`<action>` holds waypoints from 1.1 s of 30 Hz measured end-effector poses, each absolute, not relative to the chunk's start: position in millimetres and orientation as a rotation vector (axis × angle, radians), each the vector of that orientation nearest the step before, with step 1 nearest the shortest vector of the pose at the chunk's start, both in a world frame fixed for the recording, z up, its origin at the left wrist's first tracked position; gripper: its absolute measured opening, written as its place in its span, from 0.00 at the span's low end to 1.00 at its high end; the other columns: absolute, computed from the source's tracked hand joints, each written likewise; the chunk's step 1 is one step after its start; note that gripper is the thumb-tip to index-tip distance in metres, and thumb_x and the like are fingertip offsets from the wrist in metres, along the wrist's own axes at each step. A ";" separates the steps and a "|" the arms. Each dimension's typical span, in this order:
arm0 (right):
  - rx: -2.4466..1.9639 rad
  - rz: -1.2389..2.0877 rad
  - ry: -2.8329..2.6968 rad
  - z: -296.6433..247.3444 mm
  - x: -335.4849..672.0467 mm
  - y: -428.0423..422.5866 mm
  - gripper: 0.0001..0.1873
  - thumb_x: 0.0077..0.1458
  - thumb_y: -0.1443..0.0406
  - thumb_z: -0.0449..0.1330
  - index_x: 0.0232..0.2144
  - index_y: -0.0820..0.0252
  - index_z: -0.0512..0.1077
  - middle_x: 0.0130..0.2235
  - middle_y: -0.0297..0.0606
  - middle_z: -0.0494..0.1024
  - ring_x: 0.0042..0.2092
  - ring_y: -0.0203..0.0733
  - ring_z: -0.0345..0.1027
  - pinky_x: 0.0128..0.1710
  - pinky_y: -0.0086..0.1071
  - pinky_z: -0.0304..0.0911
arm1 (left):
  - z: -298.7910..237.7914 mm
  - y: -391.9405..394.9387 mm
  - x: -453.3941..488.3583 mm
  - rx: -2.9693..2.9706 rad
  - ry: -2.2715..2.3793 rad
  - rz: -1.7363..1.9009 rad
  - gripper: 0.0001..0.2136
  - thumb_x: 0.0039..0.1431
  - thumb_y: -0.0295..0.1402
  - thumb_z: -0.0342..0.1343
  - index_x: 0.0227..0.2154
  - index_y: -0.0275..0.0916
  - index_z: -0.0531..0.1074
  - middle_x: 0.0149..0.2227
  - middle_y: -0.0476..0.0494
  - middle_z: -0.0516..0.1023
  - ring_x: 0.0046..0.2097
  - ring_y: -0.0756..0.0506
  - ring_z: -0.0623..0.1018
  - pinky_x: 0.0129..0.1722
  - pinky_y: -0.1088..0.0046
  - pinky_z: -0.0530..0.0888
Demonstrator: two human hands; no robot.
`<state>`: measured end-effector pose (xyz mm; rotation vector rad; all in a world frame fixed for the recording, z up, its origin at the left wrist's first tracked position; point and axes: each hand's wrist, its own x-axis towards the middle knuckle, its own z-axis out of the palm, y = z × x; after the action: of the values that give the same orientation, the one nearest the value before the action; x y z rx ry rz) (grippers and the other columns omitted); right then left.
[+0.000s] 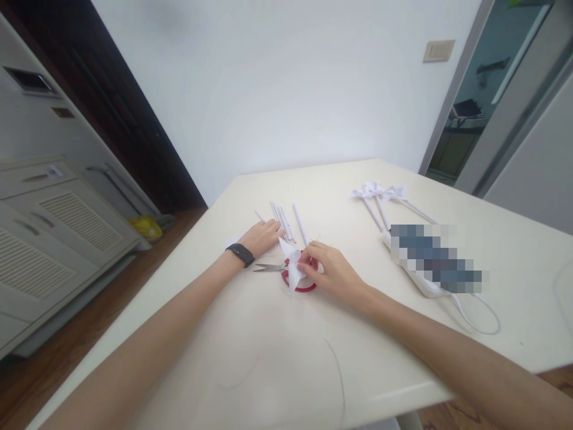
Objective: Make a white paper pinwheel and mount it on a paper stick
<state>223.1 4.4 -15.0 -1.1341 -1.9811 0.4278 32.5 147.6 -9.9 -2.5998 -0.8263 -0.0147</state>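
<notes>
My right hand [329, 269] pinches a white paper pinwheel [293, 269] by its right side, with the thumb and fingers closed on it. Beneath the pinwheel lie scissors [270, 268] with red handles, their blades pointing left. My left hand [264, 237], with a black band on its wrist, lies palm down at the near end of several thin white paper sticks [285, 224]; its fingers are stretched out, and their undersides are hidden. A thicker white paper tube [301, 224] lies to the right of those sticks.
Finished-looking paper pinwheels on sticks [378, 191] lie at the back right of the cream table [250, 358]. Nearer on the right is a white device [418, 278] with a blurred-out top and a cable [490, 328]. Thin wire [338, 370] curves near the front; a wall [286, 89] stands behind.
</notes>
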 end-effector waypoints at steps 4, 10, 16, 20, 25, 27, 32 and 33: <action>-1.125 0.455 -1.973 -16.6 222.5 4.5 0.05 0.54 0.69 0.53 0.27 0.60 0.67 0.31 0.34 0.69 0.31 0.34 0.61 0.32 0.29 0.55 | 5.8 141.0 28.9 -2.571 -0.689 0.015 0.06 0.58 0.26 0.49 0.35 0.33 0.70 0.36 0.38 0.73 0.40 0.44 0.73 0.40 0.65 0.70; -1.110 0.513 -1.928 -15.3 219.5 0.0 0.05 0.52 0.69 0.54 0.26 0.60 0.69 0.30 0.33 0.69 0.30 0.34 0.61 0.32 0.29 0.55 | 51.3 111.6 14.3 -2.437 -0.795 -0.186 0.08 0.58 0.25 0.43 0.33 0.34 0.68 0.32 0.38 0.71 0.35 0.42 0.72 0.36 0.64 0.67; -1.093 0.623 -1.765 -2.4 225.2 -2.0 0.05 0.52 0.67 0.53 0.28 0.59 0.70 0.31 0.34 0.71 0.33 0.36 0.64 0.34 0.31 0.57 | 74.2 67.5 6.0 -2.485 -0.919 -0.385 0.09 0.60 0.31 0.42 0.37 0.38 0.66 0.35 0.46 0.72 0.33 0.49 0.73 0.32 0.74 0.68; -1.043 0.795 -1.648 2.8 228.9 -1.1 0.07 0.54 0.64 0.51 0.29 0.60 0.69 0.29 0.34 0.71 0.31 0.36 0.65 0.31 0.30 0.59 | 84.3 42.3 11.3 -2.853 -1.103 -0.784 0.08 0.57 0.33 0.46 0.34 0.39 0.70 0.34 0.47 0.73 0.32 0.49 0.74 0.33 0.75 0.70; -0.957 0.945 -1.519 6.0 231.6 0.8 0.07 0.52 0.64 0.52 0.25 0.60 0.66 0.25 0.32 0.67 0.29 0.35 0.62 0.31 0.30 0.58 | 84.1 24.9 15.7 -3.130 -1.396 -1.105 0.08 0.54 0.37 0.51 0.32 0.39 0.71 0.30 0.47 0.74 0.29 0.48 0.74 0.30 0.72 0.71; -0.937 0.984 -1.483 6.1 232.0 1.1 0.07 0.51 0.64 0.52 0.24 0.60 0.65 0.25 0.32 0.66 0.29 0.35 0.61 0.31 0.30 0.57 | 76.0 24.1 14.2 -3.264 -1.473 -1.198 0.08 0.53 0.38 0.53 0.32 0.38 0.71 0.28 0.47 0.73 0.28 0.48 0.73 0.28 0.73 0.71; -0.902 1.059 -1.428 3.0 231.6 1.8 0.08 0.51 0.64 0.53 0.23 0.60 0.65 0.24 0.31 0.65 0.28 0.34 0.59 0.31 0.30 0.55 | 44.2 33.8 5.2 -3.311 -1.810 -1.590 0.08 0.52 0.37 0.55 0.32 0.37 0.69 0.28 0.49 0.71 0.29 0.51 0.72 0.28 0.76 0.70; -0.897 1.067 -1.420 2.4 231.4 2.1 0.08 0.52 0.64 0.53 0.23 0.61 0.65 0.23 0.31 0.64 0.28 0.34 0.58 0.31 0.30 0.55 | 37.7 36.1 2.9 -3.301 -1.838 -1.628 0.09 0.53 0.38 0.54 0.33 0.38 0.68 0.29 0.49 0.71 0.29 0.51 0.72 0.30 0.75 0.71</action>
<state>231.4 2.1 2.4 -0.8973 -1.4199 1.0675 2.9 36.1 37.7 -3.3007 -1.8377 -1.6279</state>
